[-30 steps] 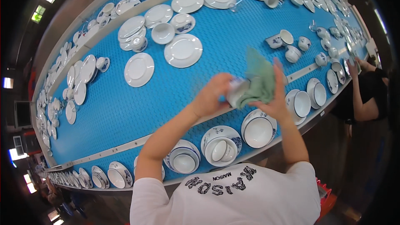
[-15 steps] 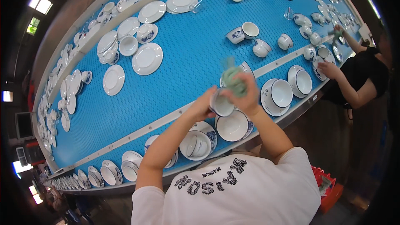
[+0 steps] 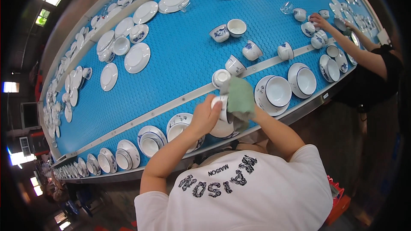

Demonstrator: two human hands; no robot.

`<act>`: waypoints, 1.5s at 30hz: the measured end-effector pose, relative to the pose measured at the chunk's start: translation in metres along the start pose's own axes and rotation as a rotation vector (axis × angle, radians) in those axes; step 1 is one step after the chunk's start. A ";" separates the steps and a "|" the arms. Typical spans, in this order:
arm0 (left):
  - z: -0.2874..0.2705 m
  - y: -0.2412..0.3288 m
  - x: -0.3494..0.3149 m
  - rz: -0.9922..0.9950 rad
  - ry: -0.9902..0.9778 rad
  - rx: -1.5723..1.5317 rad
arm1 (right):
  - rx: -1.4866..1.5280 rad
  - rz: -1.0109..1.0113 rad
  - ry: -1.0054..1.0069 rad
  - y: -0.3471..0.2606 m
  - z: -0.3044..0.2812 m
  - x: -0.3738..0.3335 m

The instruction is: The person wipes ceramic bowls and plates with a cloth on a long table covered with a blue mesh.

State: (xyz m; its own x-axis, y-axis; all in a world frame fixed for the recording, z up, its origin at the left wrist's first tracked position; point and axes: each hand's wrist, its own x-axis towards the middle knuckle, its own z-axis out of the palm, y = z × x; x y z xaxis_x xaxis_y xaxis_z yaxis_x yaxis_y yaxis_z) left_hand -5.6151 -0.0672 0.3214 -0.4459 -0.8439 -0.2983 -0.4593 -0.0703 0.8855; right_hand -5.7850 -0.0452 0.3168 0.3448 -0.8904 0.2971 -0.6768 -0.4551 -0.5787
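My left hand (image 3: 206, 116) is closed round a small white cup (image 3: 220, 106) with a blue rim, tilted on its side. A green cloth (image 3: 241, 96) hangs over my right hand (image 3: 257, 114), which grips it against the cup's mouth; the cloth hides most of those fingers. Below my hands a white bowl (image 3: 221, 129) shows in part. Just beyond them, by the metal rail, stand an upturned small cup (image 3: 221, 77) and a tilted blue-patterned cup (image 3: 235, 65).
Stacks of bowls on plates, such as the large bowl (image 3: 278, 91), line the near strip. A metal rail (image 3: 184, 99) divides it from the blue belt (image 3: 171, 60), which carries plates and cups. At right, a co-worker's hand (image 3: 320, 21) reaches among cups.
The cup in my left hand has turned onto its side, and the cloth has spread over its mouth. Dishes on the belt and the near strip have shifted left in view. The co-worker's arm has reached out.
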 end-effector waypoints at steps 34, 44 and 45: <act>0.322 0.047 0.361 0.504 -0.104 0.390 | -0.489 0.639 0.068 0.414 -0.198 -0.122; 0.412 0.137 0.354 0.252 0.131 0.743 | -0.485 0.637 0.210 0.463 -0.327 -0.184; 0.421 0.137 0.356 0.169 0.047 0.596 | -0.480 0.631 0.208 0.467 -0.328 -0.191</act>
State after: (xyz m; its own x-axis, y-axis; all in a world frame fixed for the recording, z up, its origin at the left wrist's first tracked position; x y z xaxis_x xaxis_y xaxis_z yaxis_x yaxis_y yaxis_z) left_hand -6.1602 -0.1531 0.1862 -0.5219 -0.8408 -0.1438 -0.7416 0.3640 0.5635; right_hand -6.3802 -0.0871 0.2391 -0.2897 -0.9388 0.1862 -0.9242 0.2238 -0.3095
